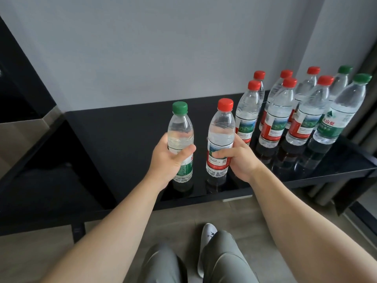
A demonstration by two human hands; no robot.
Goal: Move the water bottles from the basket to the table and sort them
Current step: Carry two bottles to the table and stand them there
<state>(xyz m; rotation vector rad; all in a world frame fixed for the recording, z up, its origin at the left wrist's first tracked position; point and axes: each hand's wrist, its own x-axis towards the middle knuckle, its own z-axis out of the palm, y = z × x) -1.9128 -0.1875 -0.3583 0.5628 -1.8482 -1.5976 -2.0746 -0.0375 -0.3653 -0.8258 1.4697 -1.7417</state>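
1. Green-capped clear plastic bottle [180, 135] is upright in the left hand [169, 158], fingers and thumb wrapped round its label. The right hand [238, 158] wraps the red-capped clear plastic bottle [220, 139] the same way. Both bottles are low over the front of the glossy black bench [122, 135]; I cannot tell whether their bases touch it.
2. Just right of the red one stands a double row of six red-capped bottles [279, 119], packed close. The right hand's knuckles are nearly against the nearest, so a nudge while setting down could tip it into the others.
3. Two green-capped bottles [342, 119] stand at the far right end, beyond the red rows. Carrying the green one there means reaching across those tall bottles, and a forearm could sweep them over.
4. Both held bottles are near the front edge, and on that slick surface a careless release might send one off.
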